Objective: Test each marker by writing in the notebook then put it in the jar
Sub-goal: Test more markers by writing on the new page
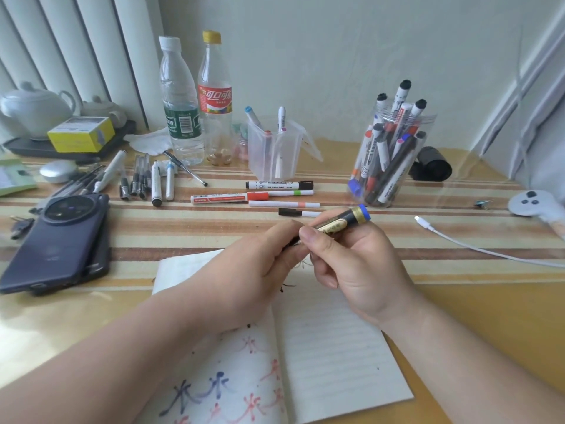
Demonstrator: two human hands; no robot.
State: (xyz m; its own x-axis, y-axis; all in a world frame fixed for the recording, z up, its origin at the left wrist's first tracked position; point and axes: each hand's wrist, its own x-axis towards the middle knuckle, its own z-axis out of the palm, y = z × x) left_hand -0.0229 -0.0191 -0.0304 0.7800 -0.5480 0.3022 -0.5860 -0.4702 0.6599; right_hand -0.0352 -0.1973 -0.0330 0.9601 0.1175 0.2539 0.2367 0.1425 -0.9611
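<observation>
- The right hand [357,270] pinches the barrel of a black-and-gold marker [345,220] between thumb and fingers.
- The left hand [256,270] curls round the marker's other end.
- The marker hangs over the open notebook [336,356].
- The jar [388,160], full of markers, stands at the right rear of the counter [458,316].

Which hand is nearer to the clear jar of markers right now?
The right. The right hand, gripping the black-and-gold marker, sits in front and left of the jar; the left hand pinches that marker's other end, farther left.
</observation>
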